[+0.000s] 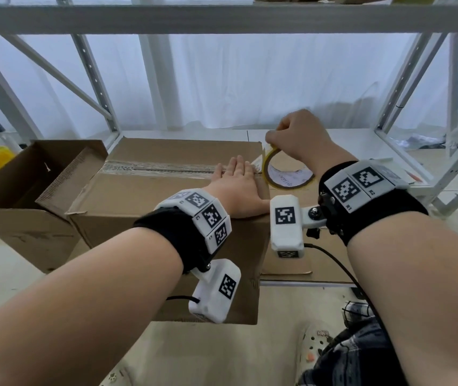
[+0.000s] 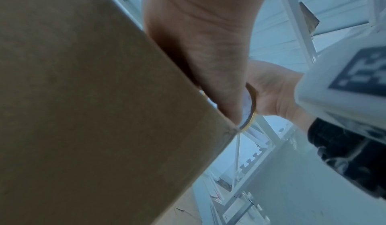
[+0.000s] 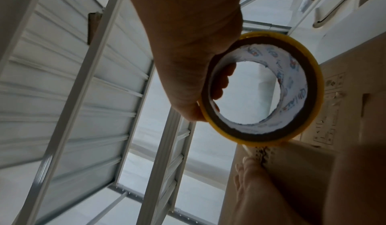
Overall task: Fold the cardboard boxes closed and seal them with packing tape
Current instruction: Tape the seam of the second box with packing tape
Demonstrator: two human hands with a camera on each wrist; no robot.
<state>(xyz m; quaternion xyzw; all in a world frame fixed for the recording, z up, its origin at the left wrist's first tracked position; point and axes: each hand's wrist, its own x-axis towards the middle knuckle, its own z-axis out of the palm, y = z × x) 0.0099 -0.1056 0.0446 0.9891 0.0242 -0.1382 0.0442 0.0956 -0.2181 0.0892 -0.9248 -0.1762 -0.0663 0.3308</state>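
Left hand (image 1: 236, 188) flat on box (image 1: 150, 190) seam; right hand (image 1: 297, 137) grips tape roll (image 1: 286, 174) just beside, at box edge.

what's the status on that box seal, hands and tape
Left hand flat on box, pinning tape along the seam. Right hand grips tape roll at the box's right edge. Nothing blocking.

the closed box (image 1: 166, 207) is the landmark. the left hand (image 1: 236, 188) lies flat on its top, at the right end of the taped seam (image 1: 161, 168). the tape roll (image 1: 283, 174) sits just right of that hand, at the box's right edge, held by the right hand (image 1: 300, 140). an open box (image 1: 27, 190) stands to its left. shelving (image 1: 222, 20) rises behind it.
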